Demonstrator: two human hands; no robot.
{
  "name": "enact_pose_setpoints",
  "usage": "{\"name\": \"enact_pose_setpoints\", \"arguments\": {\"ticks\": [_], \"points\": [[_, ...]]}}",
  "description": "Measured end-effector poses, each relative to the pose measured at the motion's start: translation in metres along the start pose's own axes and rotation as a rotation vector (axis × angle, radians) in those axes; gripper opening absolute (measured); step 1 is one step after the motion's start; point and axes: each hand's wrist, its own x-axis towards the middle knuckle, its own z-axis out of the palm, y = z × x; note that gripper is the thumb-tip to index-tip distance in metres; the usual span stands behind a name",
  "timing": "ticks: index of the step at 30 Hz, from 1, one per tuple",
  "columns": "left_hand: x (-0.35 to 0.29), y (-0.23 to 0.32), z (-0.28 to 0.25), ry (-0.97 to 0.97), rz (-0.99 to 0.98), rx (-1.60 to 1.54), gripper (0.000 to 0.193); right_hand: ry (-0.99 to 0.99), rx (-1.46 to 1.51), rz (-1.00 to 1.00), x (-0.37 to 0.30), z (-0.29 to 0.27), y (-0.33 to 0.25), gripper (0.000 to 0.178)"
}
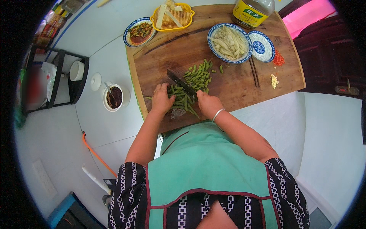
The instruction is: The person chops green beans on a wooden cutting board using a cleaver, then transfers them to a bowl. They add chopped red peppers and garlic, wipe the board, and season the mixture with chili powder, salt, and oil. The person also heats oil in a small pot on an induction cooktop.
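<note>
My right hand (209, 104) is closed round the handle of a kitchen knife (180, 83), whose dark blade slants up and left across the green beans. To the left of the blade, my left hand (163, 98) presses down on uncut green beans (187, 102) with bent fingers, and the beans under its palm are hidden. Short cut pieces of green bean (198, 78) lie heaped on the far side of the blade. All of this rests on a wooden cutting board (244, 86). A clear scrap of plastic (177, 113) lies near the board's front edge.
At the back stand a patterned plate (129, 42) of cooked food, a yellow basket (186, 26) and a large jar (251, 13). Right of centre are a bowl of pale strips (230, 43), an empty plate (262, 46), chopsticks (254, 72), chopped red pepper (278, 58) and minced garlic (274, 81). A white pot (125, 100) stands left.
</note>
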Motion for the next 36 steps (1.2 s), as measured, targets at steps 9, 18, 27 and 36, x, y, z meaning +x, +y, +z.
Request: {"name": "enact_pose_setpoints", "arguments": {"ticks": [9,18,27,36], "points": [[-0.01,-0.004,-0.01,-0.128,-0.077,0.066,0.039,0.013,-0.037,0.009,0.001,0.002,0.0,0.017],[-0.01,0.009,-0.001,0.037,0.331,0.051,0.037,0.029,-0.012,0.013,0.0,0.001,0.0,0.012],[0.018,0.021,0.008,-0.003,0.247,0.338,0.027,0.092,-0.014,0.02,-0.001,-0.001,0.018,0.013],[0.055,0.05,0.042,-0.017,0.184,0.215,0.024,0.212,-0.045,0.043,0.006,-0.029,0.056,0.012]]}}
